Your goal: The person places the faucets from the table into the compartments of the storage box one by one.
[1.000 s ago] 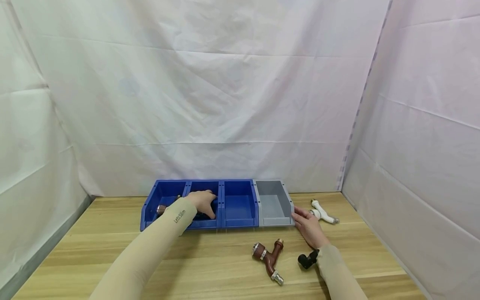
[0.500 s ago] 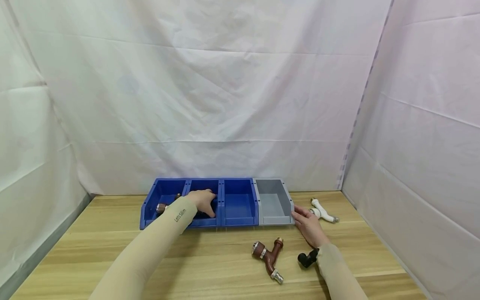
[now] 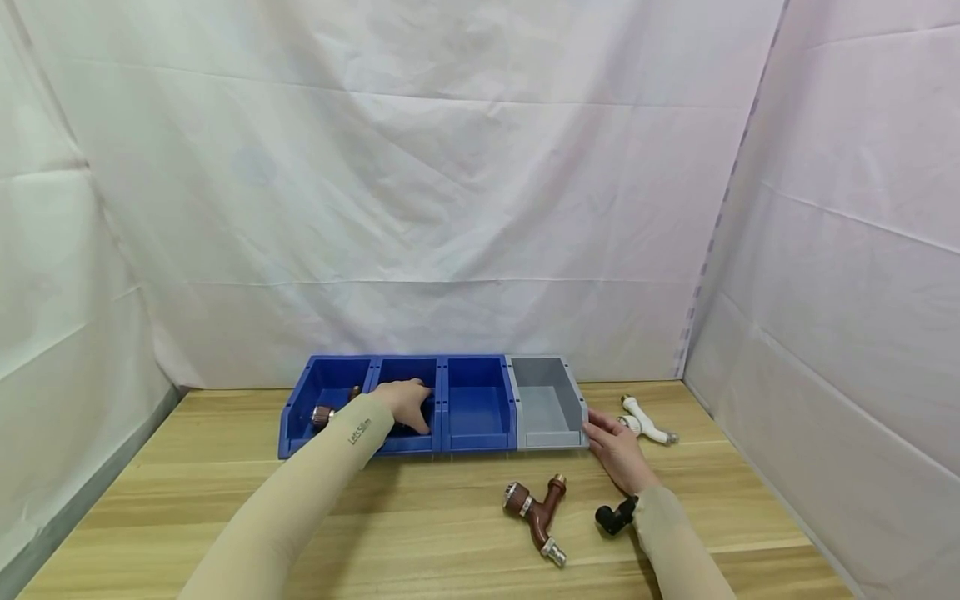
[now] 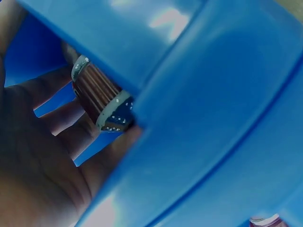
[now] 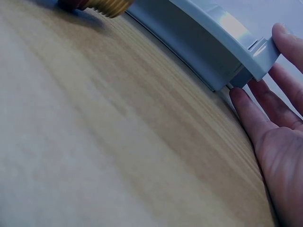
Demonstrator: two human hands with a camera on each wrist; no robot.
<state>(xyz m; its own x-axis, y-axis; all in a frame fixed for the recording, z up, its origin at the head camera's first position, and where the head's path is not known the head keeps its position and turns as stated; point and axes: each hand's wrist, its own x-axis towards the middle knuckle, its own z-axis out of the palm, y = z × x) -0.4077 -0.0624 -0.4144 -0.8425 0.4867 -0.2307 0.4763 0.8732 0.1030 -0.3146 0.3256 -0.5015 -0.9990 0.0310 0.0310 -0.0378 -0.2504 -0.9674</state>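
My left hand (image 3: 405, 404) reaches into the second blue bin (image 3: 408, 447) from the left. In the left wrist view its fingers (image 4: 66, 116) curl behind the ribbed brown knob of a faucet (image 4: 97, 92), whose body is mostly hidden by the bin's blue wall. On the right, my right hand (image 3: 618, 454) touches the outer side of the grey bin (image 3: 551, 442) at its front corner. Its fingers (image 5: 251, 111) are fairly straight, with fingertips at the rim and lower edge in the right wrist view.
A brown faucet (image 3: 540, 521) lies on the wooden table (image 3: 435, 533) in front of the bins. Behind my right hand lies a white faucet (image 3: 648, 423). A black elbow-shaped piece (image 3: 615, 518) is beside the right wrist. The leftmost bin (image 3: 330, 375) holds brown faucet parts.
The head view has tilted very slightly. Both hands, the bins and the faucets keep their places.
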